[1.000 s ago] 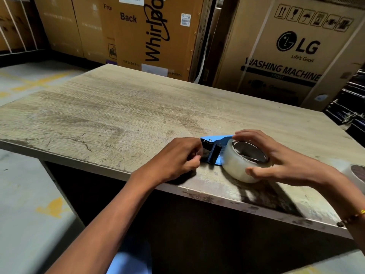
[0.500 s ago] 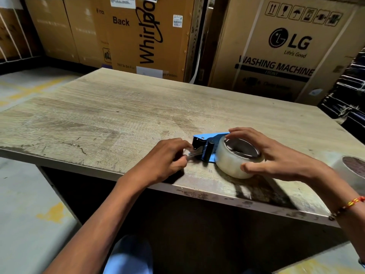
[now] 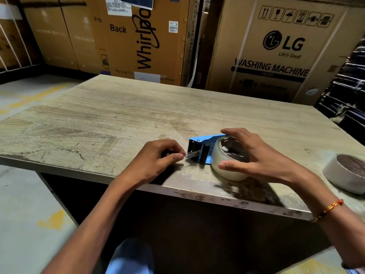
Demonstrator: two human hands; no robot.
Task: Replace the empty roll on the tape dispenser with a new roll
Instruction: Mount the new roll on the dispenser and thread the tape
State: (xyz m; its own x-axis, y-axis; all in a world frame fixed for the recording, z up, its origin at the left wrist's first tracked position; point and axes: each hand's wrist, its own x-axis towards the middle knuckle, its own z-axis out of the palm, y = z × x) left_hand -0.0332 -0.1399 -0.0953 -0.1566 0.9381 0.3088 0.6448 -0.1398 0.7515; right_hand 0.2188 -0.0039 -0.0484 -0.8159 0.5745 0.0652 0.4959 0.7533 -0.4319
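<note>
A blue tape dispenser [image 3: 201, 139] lies flat near the front edge of the wooden table [image 3: 110, 119], its toothed blade pointing left. A clear tape roll [image 3: 227, 170] sits on its hub. My right hand [image 3: 260, 157] is cupped over that roll, thumb on its near side. My left hand [image 3: 158, 157] pinches the loose tape end [image 3: 192, 155] between thumb and forefinger, just left of the blade and black roller. Another roll [image 3: 343, 175] with a brown core lies at the right edge of the table.
Tall cardboard appliance boxes [image 3: 276, 48] stand close behind the table. Dark stacked goods [image 3: 347, 95] fill the far right. Concrete floor [image 3: 23, 204] with yellow marks lies to the left. The table's front edge runs just below my hands.
My left hand has drawn the tape end leftward, out past the blade, so a short strip now shows. My right hand has stayed on the roll.
</note>
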